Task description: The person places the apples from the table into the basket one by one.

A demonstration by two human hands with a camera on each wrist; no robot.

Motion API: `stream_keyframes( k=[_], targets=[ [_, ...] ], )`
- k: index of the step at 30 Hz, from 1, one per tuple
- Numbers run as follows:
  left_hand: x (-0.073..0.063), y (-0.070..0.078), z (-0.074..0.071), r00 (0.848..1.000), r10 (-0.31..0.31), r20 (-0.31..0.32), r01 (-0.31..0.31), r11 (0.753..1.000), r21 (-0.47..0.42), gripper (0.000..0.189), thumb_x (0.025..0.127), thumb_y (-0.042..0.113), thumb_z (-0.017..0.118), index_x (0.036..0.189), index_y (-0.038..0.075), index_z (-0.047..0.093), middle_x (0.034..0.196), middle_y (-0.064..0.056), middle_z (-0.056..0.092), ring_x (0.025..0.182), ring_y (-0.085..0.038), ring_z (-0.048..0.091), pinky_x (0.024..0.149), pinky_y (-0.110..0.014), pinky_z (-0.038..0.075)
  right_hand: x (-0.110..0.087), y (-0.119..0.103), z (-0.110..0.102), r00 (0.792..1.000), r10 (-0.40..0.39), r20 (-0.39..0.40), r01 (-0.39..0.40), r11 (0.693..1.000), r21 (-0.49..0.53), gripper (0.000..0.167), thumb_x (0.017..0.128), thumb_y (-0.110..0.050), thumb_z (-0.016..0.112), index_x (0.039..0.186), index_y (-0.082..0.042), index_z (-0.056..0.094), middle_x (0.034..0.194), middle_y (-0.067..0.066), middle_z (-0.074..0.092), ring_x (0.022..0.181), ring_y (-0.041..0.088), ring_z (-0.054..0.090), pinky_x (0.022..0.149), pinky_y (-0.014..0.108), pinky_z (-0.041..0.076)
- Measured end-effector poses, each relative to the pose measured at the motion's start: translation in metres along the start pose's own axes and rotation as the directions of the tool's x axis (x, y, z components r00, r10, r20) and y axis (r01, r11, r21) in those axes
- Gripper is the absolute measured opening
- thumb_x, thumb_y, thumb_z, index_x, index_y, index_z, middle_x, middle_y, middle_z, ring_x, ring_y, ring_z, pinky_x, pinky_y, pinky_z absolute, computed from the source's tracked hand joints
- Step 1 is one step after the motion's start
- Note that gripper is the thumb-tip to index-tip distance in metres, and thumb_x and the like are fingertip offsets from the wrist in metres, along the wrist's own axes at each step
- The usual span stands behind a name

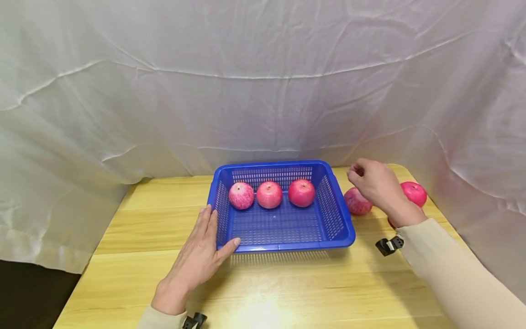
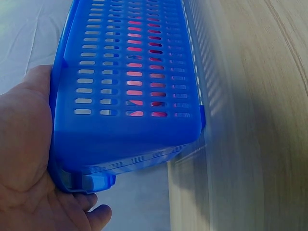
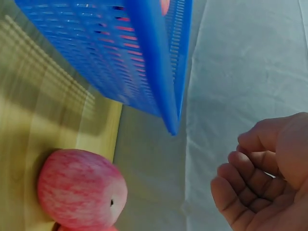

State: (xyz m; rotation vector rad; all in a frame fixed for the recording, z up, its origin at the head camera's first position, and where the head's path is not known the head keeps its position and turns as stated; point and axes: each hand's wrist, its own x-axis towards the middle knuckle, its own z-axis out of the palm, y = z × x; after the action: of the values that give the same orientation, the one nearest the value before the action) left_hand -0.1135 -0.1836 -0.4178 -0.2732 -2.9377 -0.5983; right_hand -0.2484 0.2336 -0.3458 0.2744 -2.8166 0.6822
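Three red apples stand in a row inside a blue plastic basket [image 1: 273, 247]: a left apple [image 1: 241, 196], a middle apple [image 1: 269, 194] and a right apple [image 1: 301, 193]. My left hand [image 1: 196, 260] rests on the basket's near-left rim, its fingers straight along the side and the thumb over the front edge. To the right of the basket my right hand [image 1: 376, 183] hovers with loosely curled fingers, holding nothing. Below it a streaked apple [image 3: 82, 189] sits on the table, apart from the fingers.
Another red apple [image 1: 413, 193] lies farther right on the wooden table [image 1: 164, 228], and part of one more shows beside my right wrist. A pale curtain [image 1: 263, 114] hangs behind the table and along both sides.
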Motion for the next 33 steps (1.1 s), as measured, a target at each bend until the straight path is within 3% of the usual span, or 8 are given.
stream_keyframes(
  k=[10, 16, 22, 26, 33],
  targets=[
    [0.001, 0.001, 0.000, 1.000, 0.001, 0.005, -0.001, 1.000, -0.004, 0.101, 0.103, 0.066, 0.053, 0.163, -0.010, 0.023, 0.174, -0.028, 0.013, 0.163, -0.043, 0.011, 0.129, -0.057, 0.023, -0.022, 0.013, 0.002, 0.993, 0.064, -0.100, -0.060, 0.997, 0.042, 0.018, 0.100, -0.019, 0.062, 0.100, -0.004, 0.072, 0.091, 0.016, 0.070, 0.083, 0.035, 0.059, 0.073, 0.041, 0.047],
    [0.000, 0.000, -0.001, 1.000, -0.002, 0.006, 0.002, 1.000, 0.000, 0.101, 0.103, 0.066, 0.053, 0.163, -0.010, 0.024, 0.174, -0.027, 0.013, 0.163, -0.044, 0.013, 0.128, -0.058, 0.023, -0.029, 0.022, 0.010, 0.987, 0.081, -0.142, -0.080, 0.997, 0.010, 0.019, 0.100, -0.020, 0.063, 0.100, -0.003, 0.072, 0.091, 0.018, 0.071, 0.079, 0.034, 0.061, 0.067, 0.041, 0.046],
    [0.000, 0.000, -0.001, 1.000, -0.002, 0.006, 0.002, 1.000, 0.001, 0.101, 0.103, 0.066, 0.053, 0.163, -0.010, 0.024, 0.174, -0.028, 0.013, 0.162, -0.044, 0.014, 0.128, -0.058, 0.023, -0.030, 0.035, 0.024, 0.984, 0.132, -0.121, -0.134, 0.991, -0.010, 0.036, 0.100, -0.026, 0.066, 0.114, 0.007, 0.068, 0.102, 0.028, 0.069, 0.089, 0.044, 0.064, 0.077, 0.058, 0.054],
    [0.000, 0.000, -0.001, 1.000, -0.002, 0.005, 0.002, 1.000, 0.000, 0.101, 0.103, 0.066, 0.053, 0.163, -0.009, 0.024, 0.174, -0.028, 0.013, 0.162, -0.044, 0.014, 0.128, -0.058, 0.023, -0.030, 0.046, 0.035, 0.989, 0.121, -0.081, -0.125, 0.991, -0.053, 0.048, 0.100, -0.028, 0.068, 0.122, 0.014, 0.063, 0.108, 0.034, 0.063, 0.099, 0.051, 0.061, 0.084, 0.065, 0.053],
    [0.000, 0.000, -0.001, 1.000, -0.003, 0.006, 0.003, 1.000, -0.002, 0.101, 0.103, 0.066, 0.053, 0.163, -0.009, 0.024, 0.174, -0.028, 0.013, 0.163, -0.044, 0.012, 0.128, -0.058, 0.023, -0.032, 0.056, 0.053, 0.993, 0.094, -0.074, -0.101, 0.990, -0.100, 0.044, 0.095, -0.027, 0.074, 0.113, 0.011, 0.061, 0.109, 0.035, 0.058, 0.104, 0.057, 0.054, 0.089, 0.068, 0.046]
  ],
)
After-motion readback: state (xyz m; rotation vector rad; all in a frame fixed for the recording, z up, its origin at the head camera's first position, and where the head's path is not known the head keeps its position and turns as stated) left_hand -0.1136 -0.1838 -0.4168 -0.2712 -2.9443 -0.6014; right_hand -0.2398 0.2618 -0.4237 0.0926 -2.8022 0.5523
